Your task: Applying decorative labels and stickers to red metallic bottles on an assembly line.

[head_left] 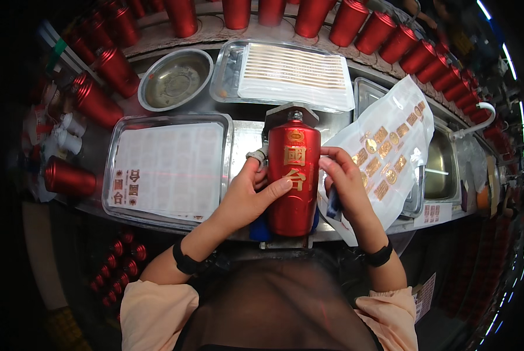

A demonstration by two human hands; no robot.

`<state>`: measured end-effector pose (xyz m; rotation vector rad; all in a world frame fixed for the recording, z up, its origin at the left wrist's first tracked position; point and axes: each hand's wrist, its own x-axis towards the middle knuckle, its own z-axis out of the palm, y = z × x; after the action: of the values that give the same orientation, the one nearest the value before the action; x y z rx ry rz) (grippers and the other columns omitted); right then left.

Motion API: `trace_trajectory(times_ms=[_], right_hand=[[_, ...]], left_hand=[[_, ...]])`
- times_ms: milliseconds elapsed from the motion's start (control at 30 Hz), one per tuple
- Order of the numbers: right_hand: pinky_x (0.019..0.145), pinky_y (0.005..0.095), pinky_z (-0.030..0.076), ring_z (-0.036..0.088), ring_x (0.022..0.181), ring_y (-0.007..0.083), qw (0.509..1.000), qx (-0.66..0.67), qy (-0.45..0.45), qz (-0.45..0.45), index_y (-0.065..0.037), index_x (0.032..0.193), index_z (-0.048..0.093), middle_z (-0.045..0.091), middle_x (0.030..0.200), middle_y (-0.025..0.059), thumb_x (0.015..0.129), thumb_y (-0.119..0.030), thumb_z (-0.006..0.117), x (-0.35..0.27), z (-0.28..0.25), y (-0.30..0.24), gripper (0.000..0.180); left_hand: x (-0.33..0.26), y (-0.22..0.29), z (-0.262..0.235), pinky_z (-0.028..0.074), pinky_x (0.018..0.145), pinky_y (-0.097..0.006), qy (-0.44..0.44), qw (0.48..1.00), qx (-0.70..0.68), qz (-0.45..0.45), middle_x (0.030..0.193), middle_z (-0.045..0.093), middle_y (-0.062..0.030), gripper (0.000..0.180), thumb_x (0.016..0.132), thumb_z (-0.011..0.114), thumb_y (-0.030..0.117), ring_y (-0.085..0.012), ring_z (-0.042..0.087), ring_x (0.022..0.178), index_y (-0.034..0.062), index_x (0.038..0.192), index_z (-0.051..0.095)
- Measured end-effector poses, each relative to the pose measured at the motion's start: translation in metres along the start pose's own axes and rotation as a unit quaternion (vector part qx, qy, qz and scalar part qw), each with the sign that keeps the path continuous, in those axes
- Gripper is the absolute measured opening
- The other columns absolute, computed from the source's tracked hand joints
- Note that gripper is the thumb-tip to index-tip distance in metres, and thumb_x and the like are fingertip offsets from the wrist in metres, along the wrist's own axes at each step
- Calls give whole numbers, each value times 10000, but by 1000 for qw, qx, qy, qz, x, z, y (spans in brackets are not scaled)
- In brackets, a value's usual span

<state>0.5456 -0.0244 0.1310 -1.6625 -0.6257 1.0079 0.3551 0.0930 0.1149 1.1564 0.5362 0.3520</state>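
Note:
A glossy red bottle [295, 205] with gold characters down its front lies neck-away in a metal stand [294, 109]. Blue padding [260, 229] shows beneath it. My left hand [256, 184] grips the bottle's left side, thumb across the front and fingers partly hidden behind. At the bottle's right edge, the thumb and forefinger of my right hand [346, 178] touch near small gold marks. The other fingers of that hand are curled round a dark blue flat piece [334, 203], whose kind I cannot make out. Beside it lies a white sheet of gold stickers [384, 155].
To the left, a metal tray [107, 181] holds sheets of character decals [174, 164]. Behind stand a steel bowl [177, 80] and another tray [221, 82] with gold-striped sheets [294, 73]. Red bottles [235, 13] line the curved far edge. A sink [440, 175] is at right.

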Motion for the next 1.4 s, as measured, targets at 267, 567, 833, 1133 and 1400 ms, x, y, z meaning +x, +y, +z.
trace_trajectory(times_ms=[267,567,833,1133,1400], right_hand=[[787,277,552,649,861,155,967,251,53,0,-3,1158,551,643,1007,96,858,-45,659,-1,-27,-9,322],[696,384,513,645,811,334,838,-342,-60,-420,-19,1024,615,662,957,150,760,-1,735,-16,27,-72,290],[726,340,533,684,828,275,861,-292,67,-410,-3,1007,629,673,892,148,816,-34,720,41,17,-96,214],[682,339,531,672,766,304,857,-296,102,-410,-3,1001,632,661,883,162,833,-37,705,42,19,-85,187],[694,358,524,661,794,301,813,-358,105,-446,-8,1026,621,663,906,140,816,-17,721,23,13,-81,233]], left_hand=[[-2,-10,1,355,1120,-407,-7,995,96,33,1427,461,-165,838,897,737,240,-247,467,1335,15,1519,221],[-3,-6,5,429,1062,-393,12,995,72,74,1305,553,-250,624,883,761,278,-276,527,1281,-57,1247,380],[-4,-7,3,413,1073,-398,13,996,69,58,1315,537,-264,654,872,769,310,-295,505,1303,-61,1245,382],[-6,-1,0,414,1074,-400,0,998,46,42,1319,533,-262,637,876,766,286,-293,525,1280,-51,1249,374],[-4,-4,2,424,1066,-383,-5,997,65,43,1300,552,-249,665,875,768,280,-272,547,1251,-61,1277,363]])
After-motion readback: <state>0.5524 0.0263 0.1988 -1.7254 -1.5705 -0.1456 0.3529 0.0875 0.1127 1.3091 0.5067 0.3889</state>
